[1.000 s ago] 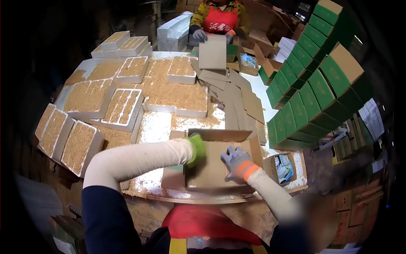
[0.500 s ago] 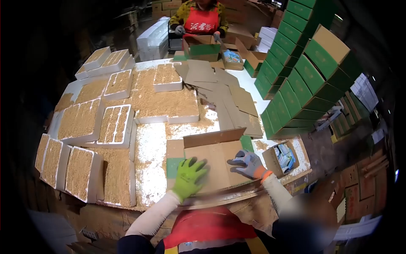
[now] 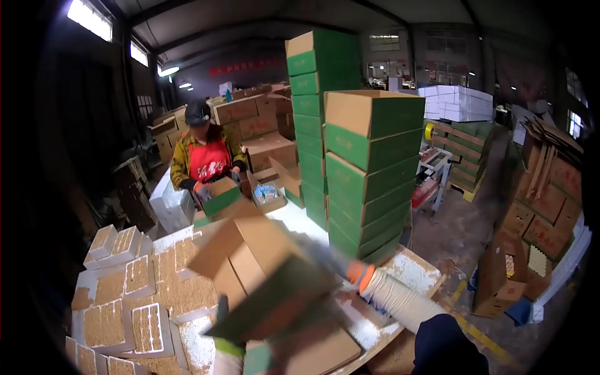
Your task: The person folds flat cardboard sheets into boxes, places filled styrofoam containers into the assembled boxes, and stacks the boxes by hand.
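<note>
A green and brown cardboard box (image 3: 275, 306) is lifted above the table and tilted, with its flaps standing open; motion blurs it. At its lower left edge is my left hand (image 3: 229, 347) in a green glove, closed on the box and mostly hidden by it. My right hand (image 3: 334, 259), in a grey glove with an orange cuff, reaches along the box's right side; its fingers are smeared by motion. Below the raised box lies flat brown cardboard (image 3: 322, 350) on the table.
Tall stacks of green boxes (image 3: 375, 181) stand at the table's far right. White trays of brown crumbly material (image 3: 106, 325) cover the left. Across the table, a person (image 3: 206, 156) in a red apron handles another green box (image 3: 222, 199). A carton of blue packets (image 3: 267, 195) sits nearby.
My hands were spread flat on an opened box on the table; now a box is up in the air, tilted. My right arm has reached forward, and the view has swung up and right.
</note>
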The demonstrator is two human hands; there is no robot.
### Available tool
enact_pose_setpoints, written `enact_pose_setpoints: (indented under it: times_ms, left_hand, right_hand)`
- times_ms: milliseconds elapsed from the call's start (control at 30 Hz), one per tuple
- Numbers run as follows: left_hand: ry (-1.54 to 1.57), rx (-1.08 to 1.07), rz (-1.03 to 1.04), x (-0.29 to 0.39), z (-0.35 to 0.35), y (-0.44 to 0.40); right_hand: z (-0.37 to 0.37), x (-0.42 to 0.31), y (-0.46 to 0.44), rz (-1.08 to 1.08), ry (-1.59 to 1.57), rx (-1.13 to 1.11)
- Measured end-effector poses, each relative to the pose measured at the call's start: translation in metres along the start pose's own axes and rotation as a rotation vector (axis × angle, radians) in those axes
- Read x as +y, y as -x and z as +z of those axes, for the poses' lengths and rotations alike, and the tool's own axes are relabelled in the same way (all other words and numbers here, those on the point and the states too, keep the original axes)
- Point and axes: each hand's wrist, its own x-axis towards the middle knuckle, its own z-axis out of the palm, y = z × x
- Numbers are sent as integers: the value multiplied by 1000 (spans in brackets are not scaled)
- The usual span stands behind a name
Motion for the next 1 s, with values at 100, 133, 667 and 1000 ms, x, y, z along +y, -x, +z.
enact_pose_setpoints:
  times_ms: [100, 133, 667, 1000]
  left_hand:
    - [-240, -342, 263, 26, 120, -116]
    - [-306, -450, 355, 33, 163, -152]
    - [-1164, -252, -82, -40, 501, -340]
    - [-1161, -392, -47, -23, 438, -337]
  right_hand:
    - [-157, -84, -53, -403, -534, 573]
    - [-209, -105, -67, -533, -1064, 709]
    - [-414, 90, -133, -187, -84, 828]
    - [-443, 149, -152, -365, -146, 918]
